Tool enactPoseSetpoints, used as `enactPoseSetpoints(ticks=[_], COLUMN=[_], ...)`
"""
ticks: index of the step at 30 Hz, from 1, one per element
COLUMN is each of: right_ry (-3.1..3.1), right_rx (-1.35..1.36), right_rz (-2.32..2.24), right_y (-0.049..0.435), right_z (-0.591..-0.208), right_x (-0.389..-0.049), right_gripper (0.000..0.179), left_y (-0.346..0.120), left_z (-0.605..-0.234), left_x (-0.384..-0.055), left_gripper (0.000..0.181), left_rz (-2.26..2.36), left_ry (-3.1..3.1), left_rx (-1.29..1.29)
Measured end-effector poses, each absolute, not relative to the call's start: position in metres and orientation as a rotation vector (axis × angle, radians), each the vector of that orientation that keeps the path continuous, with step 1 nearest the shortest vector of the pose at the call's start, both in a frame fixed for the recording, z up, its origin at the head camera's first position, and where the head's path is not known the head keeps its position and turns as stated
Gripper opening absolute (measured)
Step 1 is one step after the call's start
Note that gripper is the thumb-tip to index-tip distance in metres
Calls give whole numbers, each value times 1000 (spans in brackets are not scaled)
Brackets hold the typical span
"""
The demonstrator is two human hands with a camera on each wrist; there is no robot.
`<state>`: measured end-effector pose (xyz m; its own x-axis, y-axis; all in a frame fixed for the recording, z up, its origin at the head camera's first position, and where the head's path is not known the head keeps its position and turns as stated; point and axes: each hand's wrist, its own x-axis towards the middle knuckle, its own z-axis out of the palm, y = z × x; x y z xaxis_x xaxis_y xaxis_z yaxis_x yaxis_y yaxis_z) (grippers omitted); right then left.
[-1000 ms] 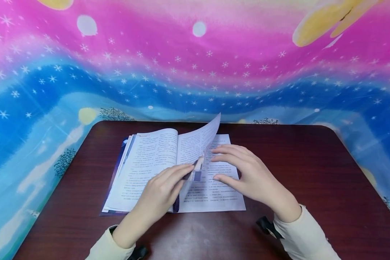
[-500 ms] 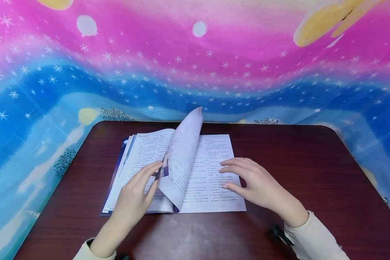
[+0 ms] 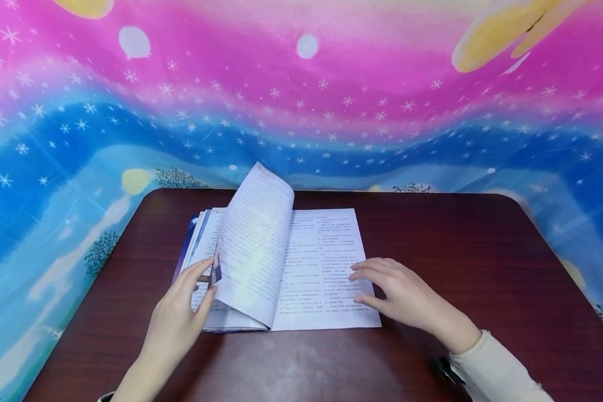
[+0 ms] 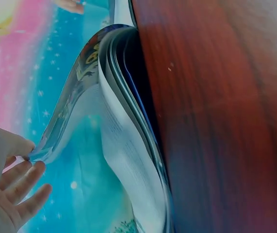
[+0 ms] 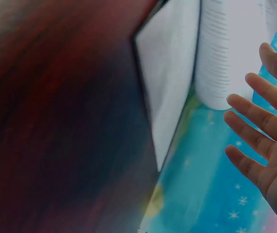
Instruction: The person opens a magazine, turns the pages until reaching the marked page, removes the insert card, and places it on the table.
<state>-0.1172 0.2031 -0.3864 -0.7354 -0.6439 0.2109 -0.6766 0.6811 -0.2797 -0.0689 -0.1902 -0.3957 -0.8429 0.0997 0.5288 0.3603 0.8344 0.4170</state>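
Note:
A magazine [image 3: 326, 268] of printed text pages lies open on the table. Its turning page [image 3: 256, 240] arches up from the spine and leans over the left half. My left hand [image 3: 178, 304] pinches the free edge of this page between thumb and fingers; the left wrist view shows the thumb and fingertip of the hand [image 4: 17, 174] meeting at the page edge [image 4: 56, 131]. Over the right page's outer edge hovers my right hand [image 3: 402, 296], fingers spread and holding nothing. In the right wrist view that hand [image 5: 269, 131] appears palm-on, apart from the paper.
The dark red-brown wooden table [image 3: 457, 240] extends around the magazine. Behind it hangs a pink and blue cloth backdrop [image 3: 331, 111] with snowflakes. A dark strap [image 3: 449, 369] sits at the right sleeve [image 3: 497, 365].
My left hand has drawn the page from the right side across the spine to the left. The right hand has moved slightly right and nearer to me.

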Motion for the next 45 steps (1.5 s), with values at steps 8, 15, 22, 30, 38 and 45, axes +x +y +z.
enactPoseSetpoints(ticks=[8, 15, 22, 30, 38, 45], right_ry=[-2864, -2935, -3008, -3086, -3106, -3100], right_rx=[1096, 1076, 1075, 1053, 1049, 1045], right_rz=[482, 478, 468, 460, 463, 450], right_y=[212, 219, 221, 221, 221, 222], right_z=[-399, -408, -412, -417, -420, -420], right_x=[-116, -118, -118, -116, -115, -114], right_gripper=[36, 42, 49, 52, 52, 53], left_y=[-204, -211, -217, -229, -248, -257], left_z=[-403, -409, -409, -410, -415, -418], left_x=[-59, -52, -50, -52, -52, -55], left_gripper=[65, 67, 69, 74, 64, 46], left_rz=[-713, -719, -705, -665, -612, -573], left_ry=[-2569, -2608, -2671, -2775, -2966, -3046], left_rx=[-247, -196, -146, -96, -107, -182])
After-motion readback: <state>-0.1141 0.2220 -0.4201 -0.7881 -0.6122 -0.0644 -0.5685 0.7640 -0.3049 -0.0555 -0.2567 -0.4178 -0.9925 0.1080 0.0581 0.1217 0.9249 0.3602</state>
